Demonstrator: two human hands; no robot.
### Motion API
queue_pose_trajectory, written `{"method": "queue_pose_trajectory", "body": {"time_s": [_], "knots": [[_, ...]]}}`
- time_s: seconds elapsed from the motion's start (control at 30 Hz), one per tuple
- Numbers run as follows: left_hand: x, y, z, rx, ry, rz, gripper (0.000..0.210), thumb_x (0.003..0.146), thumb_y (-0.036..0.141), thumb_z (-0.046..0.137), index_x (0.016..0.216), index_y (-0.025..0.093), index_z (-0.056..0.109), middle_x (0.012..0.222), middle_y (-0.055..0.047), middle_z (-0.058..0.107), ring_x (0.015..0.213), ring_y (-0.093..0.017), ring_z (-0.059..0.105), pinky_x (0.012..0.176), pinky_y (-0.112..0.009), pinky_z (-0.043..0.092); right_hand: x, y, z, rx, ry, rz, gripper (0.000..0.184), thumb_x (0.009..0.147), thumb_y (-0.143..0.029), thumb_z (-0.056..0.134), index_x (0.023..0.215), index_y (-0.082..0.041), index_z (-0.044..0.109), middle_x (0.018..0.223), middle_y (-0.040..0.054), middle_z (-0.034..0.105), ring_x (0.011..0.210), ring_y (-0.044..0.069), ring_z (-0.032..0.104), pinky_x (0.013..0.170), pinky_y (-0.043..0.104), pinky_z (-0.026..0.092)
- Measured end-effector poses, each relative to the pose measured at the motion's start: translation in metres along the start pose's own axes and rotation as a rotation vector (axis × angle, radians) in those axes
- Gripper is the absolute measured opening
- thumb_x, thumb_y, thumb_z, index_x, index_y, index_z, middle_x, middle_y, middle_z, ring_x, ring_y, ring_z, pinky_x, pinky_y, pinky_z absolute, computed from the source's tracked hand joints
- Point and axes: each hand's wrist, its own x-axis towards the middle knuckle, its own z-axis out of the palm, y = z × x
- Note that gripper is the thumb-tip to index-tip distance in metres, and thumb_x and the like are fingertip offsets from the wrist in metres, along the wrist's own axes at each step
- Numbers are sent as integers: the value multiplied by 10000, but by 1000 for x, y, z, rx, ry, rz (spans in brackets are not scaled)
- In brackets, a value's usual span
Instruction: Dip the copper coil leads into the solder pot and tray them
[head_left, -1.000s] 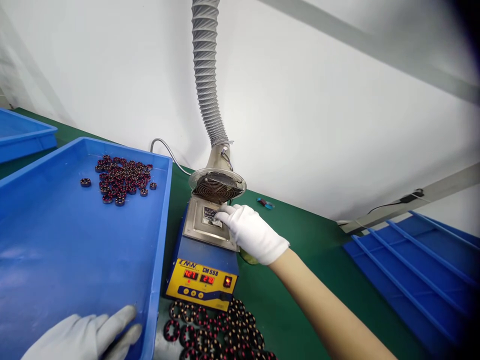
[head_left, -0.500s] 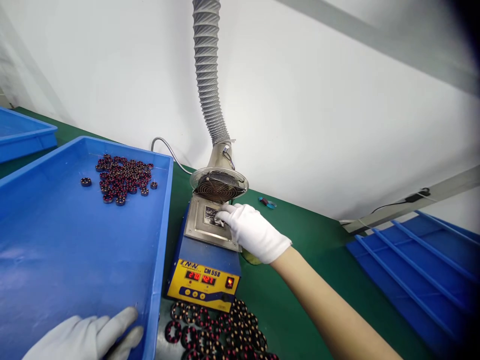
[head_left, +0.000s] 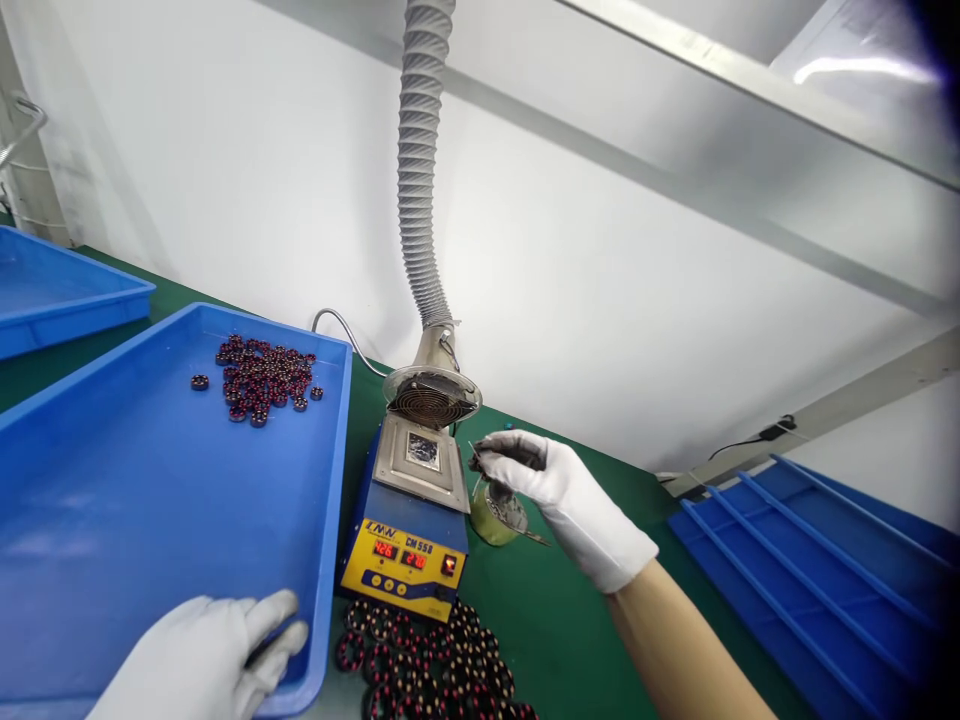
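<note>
The right hand (head_left: 562,490), in a white glove with dark smudges about the fingers, has its grip closed: thumb and fingertips pinch a small dark part (head_left: 475,462), from which a thin wire end sticks up. The part is mostly hidden by the fingers, so its full shape cannot be told. Just below this grip stands a yellowish-green jar (head_left: 487,528), its top partly covered by the hand, with a flat metal piece (head_left: 537,538) jutting from it to the right.

To the left of the right grip, near but apart, is a blue and yellow solder pot (head_left: 409,500); its square opening shows a shiny silver surface (head_left: 424,451). Above and left of the grip, an exhaust hood (head_left: 439,390) hangs over the pot on a ribbed grey hose (head_left: 424,180). Below and left of the grip, dark rings (head_left: 420,655) lie crowded on the green table (head_left: 555,630).

The left hand (head_left: 199,655), also gloved, is over the near right corner of a blue tray (head_left: 172,520). Its grip is partly curled; whether it has hold of anything cannot be told. Far beyond it, a heap of small wound rings (head_left: 262,380) lies in the tray.
</note>
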Motion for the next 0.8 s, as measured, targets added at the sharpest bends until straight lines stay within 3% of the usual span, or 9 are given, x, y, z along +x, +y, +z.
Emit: {"method": "queue_pose_trajectory", "body": {"time_s": [0.13,0.33,0.43,0.53,0.63,0.7,0.8], "knots": [[5,15,-28,-100,-91,21,229,836,376,460,927,362,669,843,35,744,706,-204,687,634,-274,486,-16,-5,19,238,-135,82,331,584,-376,786,779,-150,643,646,9,641,503,96,533,501,236,409],[6,23,-50,-206,-172,51,188,825,363,476,818,310,656,737,32,721,707,-208,675,613,-267,437,-27,1,69,519,-201,120,397,517,-311,825,810,-172,597,762,11,630,610,110,571,609,244,464],[3,21,-49,-208,-157,53,182,815,376,492,804,292,653,721,24,710,692,-213,666,611,-279,421,-20,20,117,390,-270,61,481,527,-375,783,888,-222,504,846,12,616,717,166,623,719,321,500],[2,19,-47,-223,-144,42,182,790,418,528,804,296,663,714,29,708,686,-204,662,608,-272,416,-2,45,177,138,-366,47,528,552,-366,748,986,-228,482,813,-7,616,712,183,636,708,343,510],[2,19,-47,-215,-136,23,184,773,435,545,820,305,667,719,31,712,679,-210,664,571,-270,405,21,64,229,-89,-418,49,196,668,-258,716,778,-170,580,743,5,629,746,172,622,748,328,496],[2,18,-48,-199,-135,12,198,767,443,547,804,293,670,717,21,713,673,-219,665,555,-273,401,37,69,251,-221,-416,44,130,796,-278,630,830,-154,613,863,27,641,795,165,614,743,336,501],[2,18,-48,-179,-137,19,214,766,458,547,798,288,673,723,19,715,667,-216,665,543,-271,403,55,62,264,-293,-330,5,211,868,-296,549,1046,-187,582,1097,53,591,944,189,591,793,375,498]]}}
